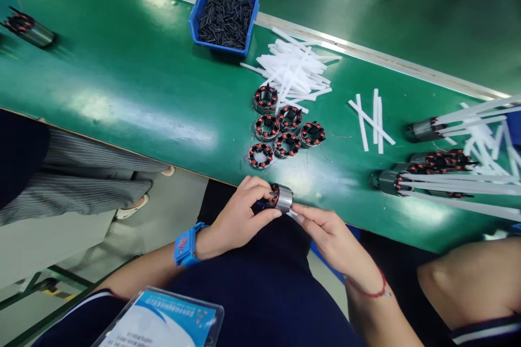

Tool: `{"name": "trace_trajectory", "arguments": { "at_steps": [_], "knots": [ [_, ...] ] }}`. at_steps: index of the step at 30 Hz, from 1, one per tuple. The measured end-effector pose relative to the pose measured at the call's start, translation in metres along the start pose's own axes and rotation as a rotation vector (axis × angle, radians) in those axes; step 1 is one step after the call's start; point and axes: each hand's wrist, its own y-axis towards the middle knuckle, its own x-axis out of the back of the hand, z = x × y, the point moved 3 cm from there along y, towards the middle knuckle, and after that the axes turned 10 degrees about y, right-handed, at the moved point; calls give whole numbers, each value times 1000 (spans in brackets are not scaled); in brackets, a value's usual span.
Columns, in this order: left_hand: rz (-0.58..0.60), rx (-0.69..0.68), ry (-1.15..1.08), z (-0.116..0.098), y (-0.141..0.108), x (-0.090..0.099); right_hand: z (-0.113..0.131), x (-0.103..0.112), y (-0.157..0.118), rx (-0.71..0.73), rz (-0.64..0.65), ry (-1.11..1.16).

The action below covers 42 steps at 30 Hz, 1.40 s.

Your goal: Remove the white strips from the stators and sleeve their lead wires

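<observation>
Green surface (134,76) spreads ahead; the left hand (238,214) grips a metal-cased coil (284,199), the right hand (331,233) pinches a white strip (292,214).

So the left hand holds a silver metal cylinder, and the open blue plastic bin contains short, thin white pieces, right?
Not quite: the head view shows the short, thin pieces in the open blue plastic bin are black, not white. The left hand does hold the silver metal cylinder.
</observation>
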Motion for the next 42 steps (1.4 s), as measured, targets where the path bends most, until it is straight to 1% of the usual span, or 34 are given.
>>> {"name": "trace_trajectory", "arguments": {
  "at_steps": [3,4,5,6,7,9,10,11,12,13,15,17,18,20,22,23,26,29,31,32,34,36,38,40,42],
  "knots": [
    [4,-24,-43,0,2,-3,6,13,-4,-8,98,-149],
    [-7,-37,-60,1,3,-4,9,20,-3,7,96,-206],
    [-25,-55,-76,1,5,-5,13,29,-1,39,42,-265],
    [-42,-75,-83,0,6,-6,18,40,4,86,-77,-330],
    [-55,-100,-80,0,8,-8,23,53,10,141,-252,-408],
    [-59,-136,-41,-2,10,-10,31,80,24,236,-667,-603],
    [-49,-142,-14,-2,11,-11,34,91,34,251,-825,-717],
    [-36,-140,13,-2,11,-11,34,100,45,240,-931,-817],
    [-27,-131,37,-2,11,-11,34,109,57,202,-993,-891],
    [-23,-121,57,-2,11,-10,32,117,68,147,-1017,-932],
    [-22,-108,98,-1,9,-7,25,131,85,21,-1022,-941],
    [-22,-101,132,-1,8,-4,19,140,94,-61,-1023,-905],
    [-18,-98,138,-1,7,-3,16,143,95,-72,-1030,-883],
    [3,-84,109,-1,7,-3,12,147,93,-50,-1070,-837],
    [36,-53,33,-1,7,-4,9,149,89,-28,-1115,-792],
    [45,-36,-12,-1,8,-5,8,149,87,-38,-1131,-776],
    [19,-34,-133,-4,10,-9,10,150,86,-132,-1109,-778],
    [-31,-71,-146,-8,13,-10,16,146,86,-193,-1042,-801],
    [-28,-55,-87,-9,15,-9,20,140,81,-170,-1009,-776],
    [-21,-38,-56,-9,16,-9,21,135,76,-131,-993,-734],
    [-10,-16,-14,-8,16,-6,21,124,62,-21,-947,-577],
    [-3,-16,9,-8,15,-4,17,109,43,85,-840,-382],
    [3,-19,29,-6,14,-2,14,92,20,142,-693,-246],
    [-2,-9,54,-4,12,-1,10,76,-1,140,-557,-197],
    [1,6,78,-2,11,-2,6,63,-19,113,-464,-188]
  ]
}}
